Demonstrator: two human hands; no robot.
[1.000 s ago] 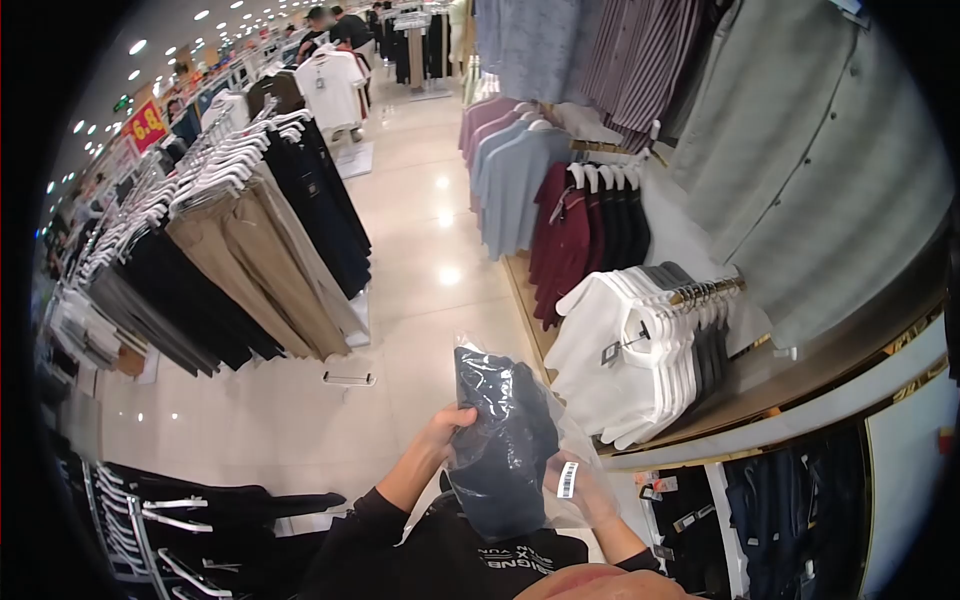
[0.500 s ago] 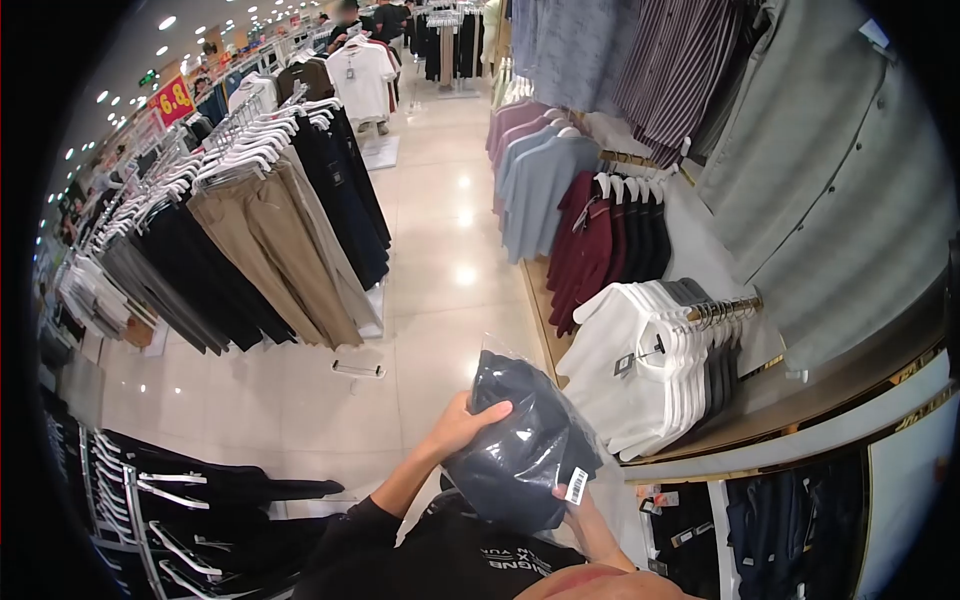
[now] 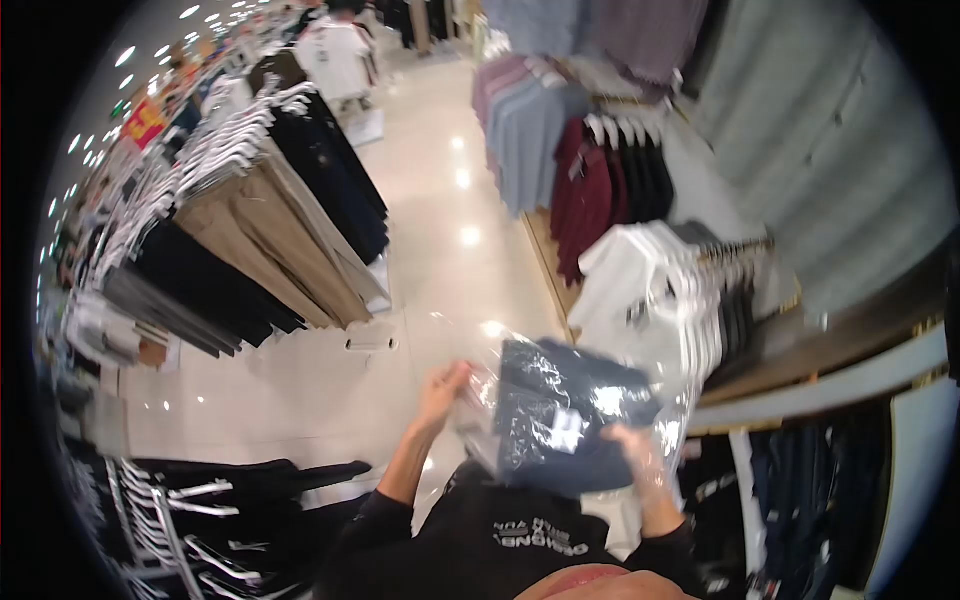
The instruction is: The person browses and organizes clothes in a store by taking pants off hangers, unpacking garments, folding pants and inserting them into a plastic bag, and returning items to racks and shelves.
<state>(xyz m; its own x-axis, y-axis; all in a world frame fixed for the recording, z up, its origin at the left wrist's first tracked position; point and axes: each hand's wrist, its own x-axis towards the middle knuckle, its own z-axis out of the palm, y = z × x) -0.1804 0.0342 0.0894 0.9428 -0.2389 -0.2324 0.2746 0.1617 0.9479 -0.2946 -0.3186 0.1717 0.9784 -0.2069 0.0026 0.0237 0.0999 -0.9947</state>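
A clear plastic bag with a folded dark blue garment [image 3: 560, 410] in it spans the space between my hands, in front of my black shirt. My left hand [image 3: 440, 395] pinches the loose, empty-looking left end of the plastic. On the right, my right hand [image 3: 638, 455] grips the bag's other side, with its thumb over the garment. The garment lies toward the right part of the bag. Motion blurs the picture somewhat, and light glints off the plastic.
Trousers [image 3: 270, 240] hang on a rack at the left. White shirts [image 3: 625, 275], maroon shirts [image 3: 590, 200] and blue shirts [image 3: 525, 130] hang along the right wall. Black garments [image 3: 240, 475] hang at the lower left. A hanger [image 3: 371, 345] lies on the tiled floor.
The bag has turned and shifted right. My left hand has moved off the garment to the bag's loose end, and my right hand has moved right and up. The view has tilted.
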